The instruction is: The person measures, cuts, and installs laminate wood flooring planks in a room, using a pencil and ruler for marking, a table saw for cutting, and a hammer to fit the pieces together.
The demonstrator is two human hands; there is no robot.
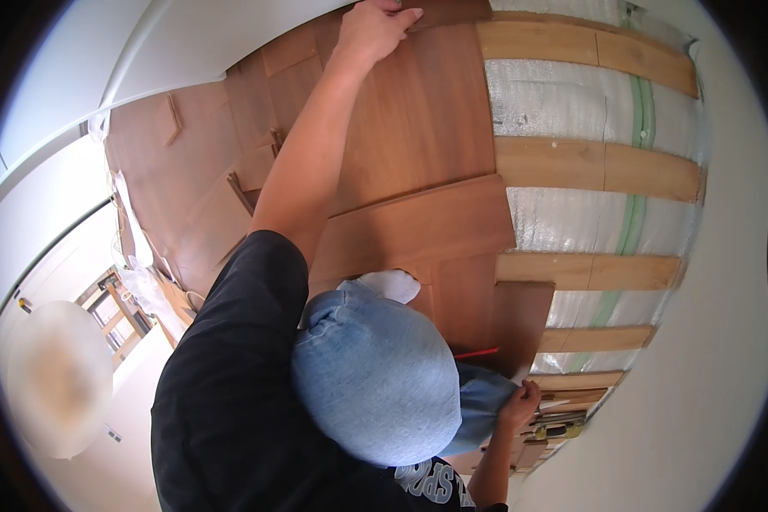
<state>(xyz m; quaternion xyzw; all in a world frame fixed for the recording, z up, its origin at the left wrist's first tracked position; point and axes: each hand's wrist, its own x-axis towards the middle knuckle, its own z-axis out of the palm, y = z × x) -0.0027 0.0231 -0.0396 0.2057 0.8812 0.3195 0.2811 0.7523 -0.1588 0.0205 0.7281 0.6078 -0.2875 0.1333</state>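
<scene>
My left hand (pixel 377 32) reaches far forward, its thumb and fingers closed on the edge of a brown wooden floorboard (pixel 454 12) at the top of the view. My right hand (pixel 519 406) is low on the right, beside my denim-covered leg and near the lower corner of a darker floorboard (pixel 522 317). Its fingers are curled, and what they hold, if anything, is hidden. A thin red pencil-like stick (pixel 476 352) lies by my knee. In front of the knee, a loose board (pixel 422 218) rests across the laid wood floor (pixel 418 128).
Pale wooden battens (pixel 555 162) run across silvery insulation sheeting (pixel 555 98) on the right, crossed by green tape (pixel 642 111). A white wall (pixel 725 256) bounds that side. Small board pieces (pixel 239 192) lie at left. A clamp-like tool (pixel 572 424) sits lower right.
</scene>
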